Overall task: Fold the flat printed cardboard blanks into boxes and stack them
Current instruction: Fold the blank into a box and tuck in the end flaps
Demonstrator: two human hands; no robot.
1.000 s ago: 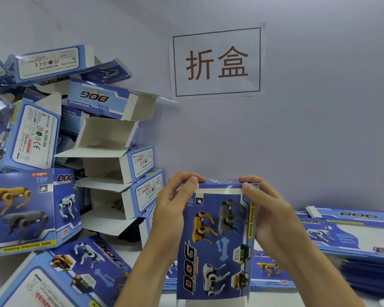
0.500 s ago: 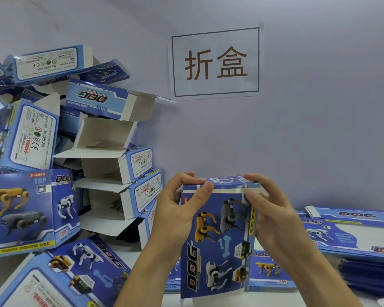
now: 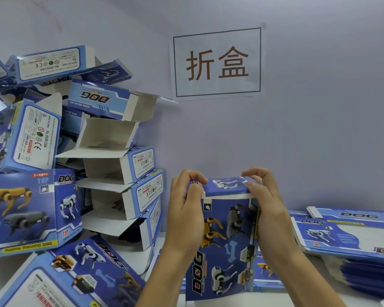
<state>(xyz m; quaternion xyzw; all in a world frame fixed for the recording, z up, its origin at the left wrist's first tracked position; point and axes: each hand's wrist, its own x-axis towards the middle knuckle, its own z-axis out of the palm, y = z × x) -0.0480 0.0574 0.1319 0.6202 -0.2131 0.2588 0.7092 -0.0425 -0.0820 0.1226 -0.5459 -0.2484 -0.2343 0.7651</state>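
Printed dog-toy box (image 3: pixel 225 238) stood upright, long axis vertical, right of the folded-box pile (image 3: pixel 75 173). Top flap (image 3: pixel 225 186) lay bent over, directly beneath both sets of fingertips. Left hand (image 3: pixel 186 209) and right hand (image 3: pixel 267 207) pinched its corners, equally near; tuck-in looked next.

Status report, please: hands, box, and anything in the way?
Left hand and right hand both grip the box, upright, pressing its top flap down. Flap not fully closed. Nothing in the way.

white table (image 3: pixel 129 254) | folded boxes (image 3: pixel 20 209) piled L | flat blanks (image 3: pixel 346 238) stacked R
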